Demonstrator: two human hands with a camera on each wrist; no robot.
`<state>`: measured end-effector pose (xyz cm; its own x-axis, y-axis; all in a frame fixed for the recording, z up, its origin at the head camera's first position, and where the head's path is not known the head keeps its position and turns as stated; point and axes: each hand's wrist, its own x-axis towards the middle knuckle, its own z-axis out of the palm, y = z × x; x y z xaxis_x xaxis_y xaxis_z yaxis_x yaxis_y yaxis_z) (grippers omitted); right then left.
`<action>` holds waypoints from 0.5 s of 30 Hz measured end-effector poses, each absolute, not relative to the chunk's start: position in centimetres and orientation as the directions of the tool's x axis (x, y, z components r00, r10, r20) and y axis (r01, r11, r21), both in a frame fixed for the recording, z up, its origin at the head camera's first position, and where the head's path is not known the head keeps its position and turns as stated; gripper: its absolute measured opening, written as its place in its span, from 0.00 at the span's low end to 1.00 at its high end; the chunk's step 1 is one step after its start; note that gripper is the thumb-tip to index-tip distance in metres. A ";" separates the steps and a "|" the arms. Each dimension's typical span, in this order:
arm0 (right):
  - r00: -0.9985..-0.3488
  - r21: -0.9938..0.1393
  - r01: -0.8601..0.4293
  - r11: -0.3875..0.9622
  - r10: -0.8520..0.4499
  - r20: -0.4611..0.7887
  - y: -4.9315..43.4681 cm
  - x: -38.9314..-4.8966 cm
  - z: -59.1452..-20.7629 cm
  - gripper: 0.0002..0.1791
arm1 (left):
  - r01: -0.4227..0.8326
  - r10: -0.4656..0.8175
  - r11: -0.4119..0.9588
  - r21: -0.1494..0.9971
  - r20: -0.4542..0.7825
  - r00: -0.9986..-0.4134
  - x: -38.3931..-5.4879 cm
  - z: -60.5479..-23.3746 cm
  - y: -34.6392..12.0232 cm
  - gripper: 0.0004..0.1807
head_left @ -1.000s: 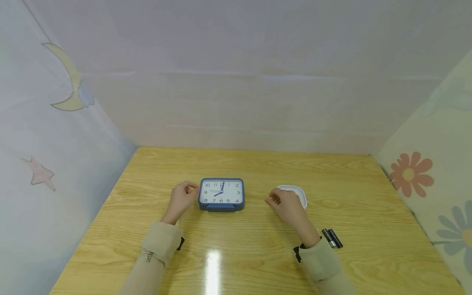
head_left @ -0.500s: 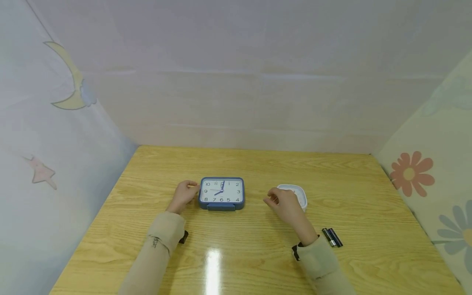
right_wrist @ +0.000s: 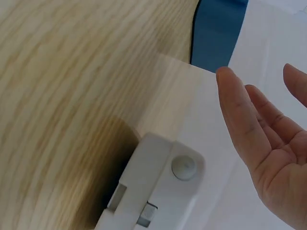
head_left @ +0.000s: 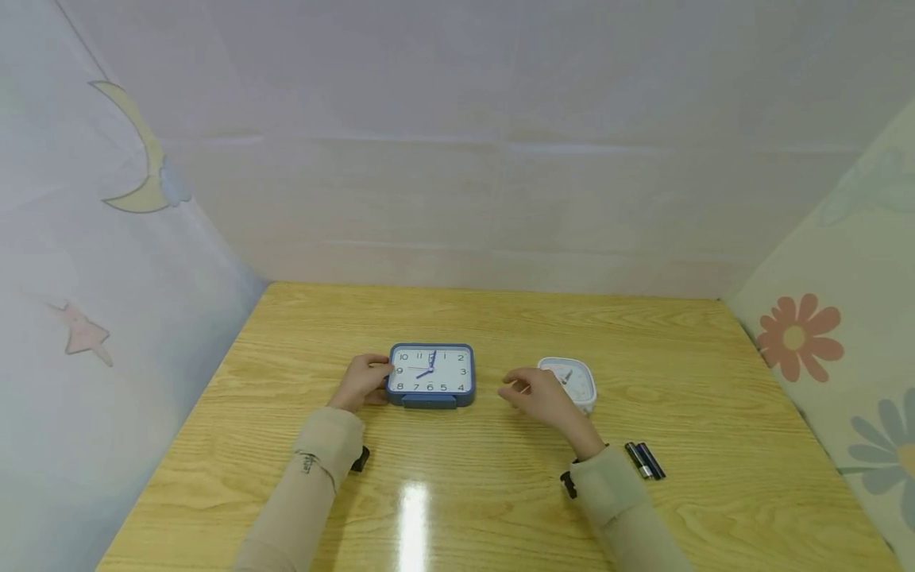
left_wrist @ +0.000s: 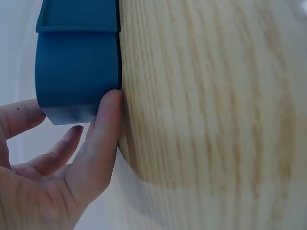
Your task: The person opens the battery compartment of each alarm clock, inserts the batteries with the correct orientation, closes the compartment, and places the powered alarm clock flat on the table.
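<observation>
A blue rectangular alarm clock lies face up on the table. My left hand is at its left end, one fingertip over the front rim. In the left wrist view, the fingers pinch the clock's end from both sides, one of them low beside the tabletop. My right hand hovers between the two clocks with loosely bent fingers and nothing in them. In the right wrist view, its fingertips point towards the blue clock's edge. Behind that hand, partly covered, lies a small white alarm clock.
Two dark batteries lie side by side on the wooden table, right of my right forearm. Printed cloth walls stand round the back and both sides. The white clock's button shows in the right wrist view.
My left hand has moved right, and its fingers now reach over the blue clock's left edge. My right hand has shifted left, uncovering more of the white clock's face.
</observation>
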<state>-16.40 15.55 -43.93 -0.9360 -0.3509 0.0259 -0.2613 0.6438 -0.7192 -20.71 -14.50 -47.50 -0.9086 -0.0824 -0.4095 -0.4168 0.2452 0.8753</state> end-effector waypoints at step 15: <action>-0.953 -0.816 0.101 0.569 -0.179 -0.243 13.0 -17.8 -44.9 0.25 | -0.392 -0.048 0.237 0.889 -0.393 -0.918 -20.5 -47.7 -14.5 0.21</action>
<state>-17.79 12.97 -44.89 -0.9534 -0.1794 -0.2427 0.1008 0.5686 -0.8164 -20.54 -14.52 -47.72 -0.9184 -0.0484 -0.3927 -0.3924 0.2374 0.8886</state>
